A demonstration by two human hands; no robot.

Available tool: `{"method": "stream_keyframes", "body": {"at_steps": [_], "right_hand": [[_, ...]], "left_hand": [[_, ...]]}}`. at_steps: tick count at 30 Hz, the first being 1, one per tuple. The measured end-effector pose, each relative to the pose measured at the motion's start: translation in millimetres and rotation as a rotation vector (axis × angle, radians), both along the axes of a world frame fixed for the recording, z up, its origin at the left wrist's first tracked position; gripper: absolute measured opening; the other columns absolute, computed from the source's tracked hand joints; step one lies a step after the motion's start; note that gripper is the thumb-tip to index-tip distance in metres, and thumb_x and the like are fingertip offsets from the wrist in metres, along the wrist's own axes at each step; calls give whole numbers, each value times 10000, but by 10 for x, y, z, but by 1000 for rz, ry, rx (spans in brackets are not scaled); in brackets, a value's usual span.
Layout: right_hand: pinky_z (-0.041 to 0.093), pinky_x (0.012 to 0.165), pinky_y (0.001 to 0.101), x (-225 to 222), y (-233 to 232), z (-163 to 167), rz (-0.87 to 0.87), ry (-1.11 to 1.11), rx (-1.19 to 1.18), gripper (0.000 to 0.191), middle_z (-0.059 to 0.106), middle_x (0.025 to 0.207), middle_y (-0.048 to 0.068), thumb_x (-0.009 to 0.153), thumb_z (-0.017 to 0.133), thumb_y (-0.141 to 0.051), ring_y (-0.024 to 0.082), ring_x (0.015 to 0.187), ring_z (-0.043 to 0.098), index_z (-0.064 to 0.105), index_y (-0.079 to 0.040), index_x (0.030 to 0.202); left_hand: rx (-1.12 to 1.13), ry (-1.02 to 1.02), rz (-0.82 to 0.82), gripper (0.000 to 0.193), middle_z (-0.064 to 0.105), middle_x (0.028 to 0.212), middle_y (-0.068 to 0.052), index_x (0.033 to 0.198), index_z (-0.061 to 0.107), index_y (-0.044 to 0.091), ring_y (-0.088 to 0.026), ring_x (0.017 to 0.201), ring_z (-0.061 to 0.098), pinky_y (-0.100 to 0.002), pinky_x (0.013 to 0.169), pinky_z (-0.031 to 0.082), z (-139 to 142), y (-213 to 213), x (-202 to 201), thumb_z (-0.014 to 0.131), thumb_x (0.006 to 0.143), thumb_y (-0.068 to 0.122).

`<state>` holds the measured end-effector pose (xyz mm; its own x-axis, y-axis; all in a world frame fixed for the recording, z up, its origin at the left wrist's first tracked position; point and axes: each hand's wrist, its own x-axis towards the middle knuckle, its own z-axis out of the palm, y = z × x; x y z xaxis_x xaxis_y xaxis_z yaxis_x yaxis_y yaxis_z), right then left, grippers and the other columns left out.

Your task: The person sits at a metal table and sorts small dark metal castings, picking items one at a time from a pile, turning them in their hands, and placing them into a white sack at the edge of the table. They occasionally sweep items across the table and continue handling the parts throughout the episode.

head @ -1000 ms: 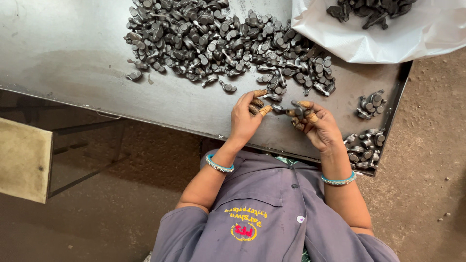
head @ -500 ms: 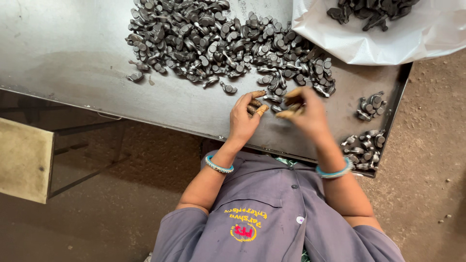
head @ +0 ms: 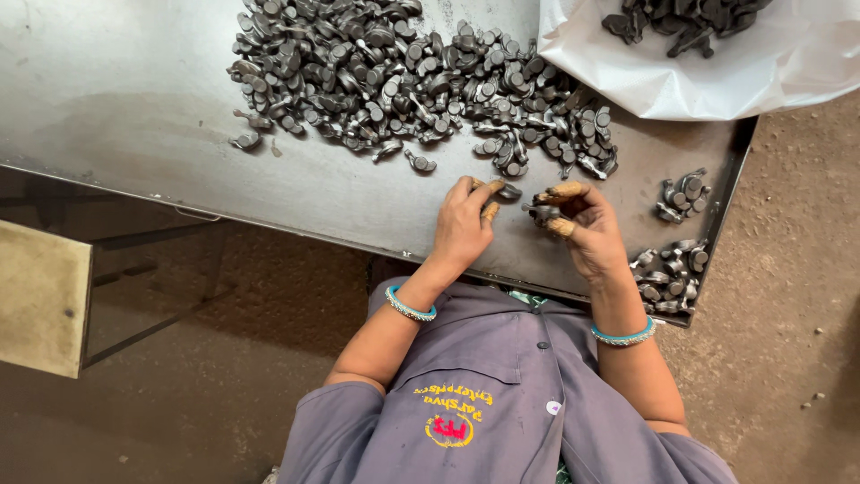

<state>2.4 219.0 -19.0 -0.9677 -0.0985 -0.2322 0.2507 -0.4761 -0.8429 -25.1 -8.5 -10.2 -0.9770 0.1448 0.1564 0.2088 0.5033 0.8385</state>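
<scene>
Head view: the right hand has drawn back from the pile, its grip pinching one small metal part. The left hand stays on the worktop, fingers touching another part.

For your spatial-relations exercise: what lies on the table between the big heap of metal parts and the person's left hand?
In the head view, between the heap and the left hand lies mostly bare table, with one stray part.

Small metal-parts workshop, prob. a sorting/inspection bench: bare grey sheet-steel worktop w/ a big heap of small dark forged metal pieces, more in a white plastic sack, rough packed-dirt floor, person in grey work uniform.
</scene>
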Motion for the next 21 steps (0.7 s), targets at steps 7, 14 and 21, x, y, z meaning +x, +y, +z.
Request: {"method": "stream_keyframes", "body": {"at_steps": [7, 14, 21], "right_hand": [[574, 987, 319, 134, 109, -162, -56, -67, -166, 386, 699, 1198, 109, 867, 761, 88, 203, 1112, 679, 627, -20, 1212], [606, 785, 321, 127, 62, -127, -15, -135, -171, 343, 713, 1063, 88, 897, 781, -66, 191, 916, 708, 638, -39, 1208], [561, 630, 258, 77, 156, -140, 100, -226, -54, 285, 735, 911, 96, 886, 782, -67, 161, 738, 693, 628, 9, 1113]], "left_hand": [[181, 3, -120, 398, 674, 982, -102, 1176, 721, 110, -320, 916, 656, -400, 781, 530, 64, 73, 54, 786, 787, 58], [763, -439, -233, 263, 762, 1095, -60, 1167, 725, -9, -97, 982, 713, -261, 876, 594, -123, 119, 41, 749, 907, 23], [641, -463, -266, 274, 784, 1015, -48, 1097, 765, -10, -77, 897, 706, -243, 811, 587, -174, -1, 13, 838, 844, 65]]}}
